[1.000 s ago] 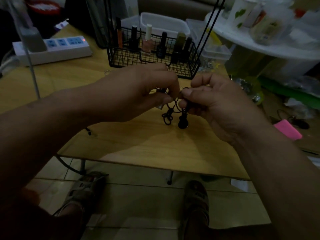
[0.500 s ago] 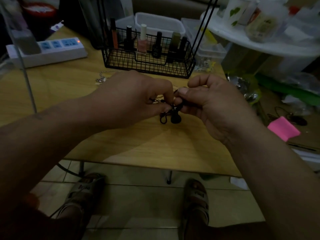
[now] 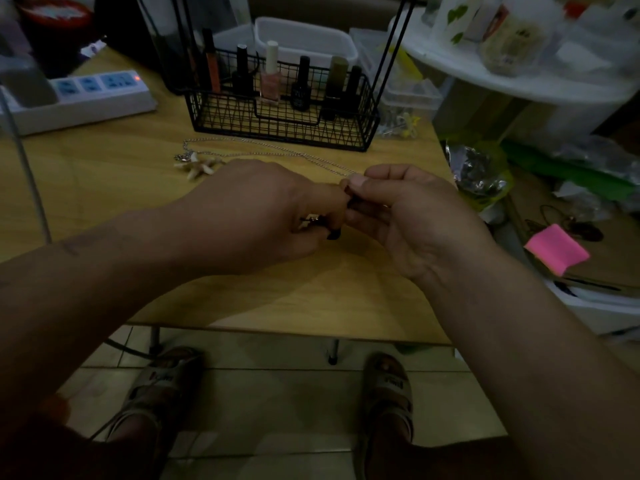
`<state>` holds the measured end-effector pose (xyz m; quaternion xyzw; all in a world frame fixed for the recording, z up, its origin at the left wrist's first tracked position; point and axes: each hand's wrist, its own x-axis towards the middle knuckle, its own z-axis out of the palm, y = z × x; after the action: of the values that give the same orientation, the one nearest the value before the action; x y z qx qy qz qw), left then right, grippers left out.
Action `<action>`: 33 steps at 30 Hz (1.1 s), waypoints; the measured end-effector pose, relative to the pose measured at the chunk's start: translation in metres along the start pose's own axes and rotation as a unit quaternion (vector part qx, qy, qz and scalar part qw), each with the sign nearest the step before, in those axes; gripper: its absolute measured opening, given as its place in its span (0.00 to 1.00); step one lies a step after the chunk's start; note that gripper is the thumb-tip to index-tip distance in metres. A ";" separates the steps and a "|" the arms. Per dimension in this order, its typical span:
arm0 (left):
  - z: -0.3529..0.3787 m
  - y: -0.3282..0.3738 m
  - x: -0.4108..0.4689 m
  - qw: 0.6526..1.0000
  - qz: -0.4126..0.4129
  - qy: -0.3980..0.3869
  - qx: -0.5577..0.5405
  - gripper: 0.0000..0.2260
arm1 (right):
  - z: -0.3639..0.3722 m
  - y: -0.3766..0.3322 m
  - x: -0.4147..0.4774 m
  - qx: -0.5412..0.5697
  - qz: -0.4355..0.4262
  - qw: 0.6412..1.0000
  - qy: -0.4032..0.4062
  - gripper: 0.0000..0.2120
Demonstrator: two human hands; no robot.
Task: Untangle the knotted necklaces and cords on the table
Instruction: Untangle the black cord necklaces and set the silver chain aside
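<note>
Between the hands, just above the tabletop (image 3: 104, 174), sits the knotted black cord (image 3: 334, 234), mostly hidden by fingers. The left hand (image 3: 263, 216) pinches one side with curled fingertips; the right hand (image 3: 408, 216) pinches the other, thumb on top. Thin, limp and light, it probably wants a hold right beside the knot. Behind lies a silver chain (image 3: 277, 150) with a starfish pendant (image 3: 199, 167), near a wire basket (image 3: 277, 124).
</note>
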<state>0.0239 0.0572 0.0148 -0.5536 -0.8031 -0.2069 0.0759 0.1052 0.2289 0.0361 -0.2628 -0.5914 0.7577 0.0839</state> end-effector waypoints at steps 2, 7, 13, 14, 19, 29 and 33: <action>-0.001 -0.005 -0.001 0.999 -0.004 -0.030 0.026 0.06 | -0.003 -0.001 -0.001 -0.029 -0.007 1.000 0.001 0.09; 0.005 -0.011 -0.003 0.997 -0.031 -0.057 0.037 0.15 | -0.005 -0.006 -0.002 -0.011 -0.004 1.000 0.008 0.08; 0.014 -0.007 -0.002 0.996 -0.088 -0.002 -0.028 0.16 | -0.002 -0.004 -0.005 0.057 0.020 0.998 0.004 0.08; 0.014 -0.006 -0.002 0.996 -0.085 0.005 -0.036 0.16 | -0.001 -0.004 -0.005 0.058 0.016 0.998 0.009 0.08; 0.010 -0.005 -0.003 0.993 -0.091 0.044 -0.054 0.14 | -0.001 -0.004 -0.005 0.056 -0.001 0.998 0.030 0.10; 0.015 -0.002 -0.002 0.972 -0.132 0.162 0.108 0.13 | 0.004 0.000 -0.010 0.139 0.061 0.988 -0.010 0.09; 0.017 -0.006 -0.003 0.981 -0.113 0.117 0.102 0.18 | 0.000 -0.003 -0.012 0.156 0.083 0.984 -0.026 0.05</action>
<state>0.0213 0.0598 -0.0028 -0.4206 -0.8629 -0.1948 0.2012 0.1150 0.2250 0.0427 -0.2747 -0.4440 0.8517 0.0452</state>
